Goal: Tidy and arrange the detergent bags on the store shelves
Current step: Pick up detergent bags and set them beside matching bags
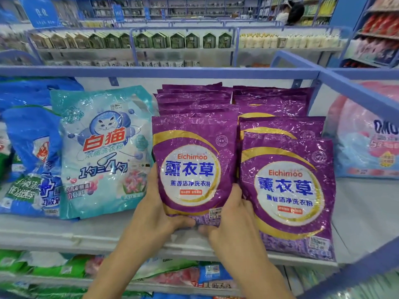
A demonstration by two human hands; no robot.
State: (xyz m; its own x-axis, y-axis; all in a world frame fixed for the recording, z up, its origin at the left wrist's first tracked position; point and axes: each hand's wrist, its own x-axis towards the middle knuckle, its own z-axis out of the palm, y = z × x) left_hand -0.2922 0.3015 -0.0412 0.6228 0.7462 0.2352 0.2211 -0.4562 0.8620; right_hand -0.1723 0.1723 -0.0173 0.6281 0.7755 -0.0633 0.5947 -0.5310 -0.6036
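front purple bag upright at the shelf edge. left hand grips its lower left side, right hand its lower right corner. teal cat bag just left of it; second purple bag just right.

A white shelf board with a blue metal rail stands in front, behind it a blue-framed aisle shelf carries green house-shaped boxes and pale cream bottles, a blue hanging sign is at upper left, and a person stands far back, upper right.
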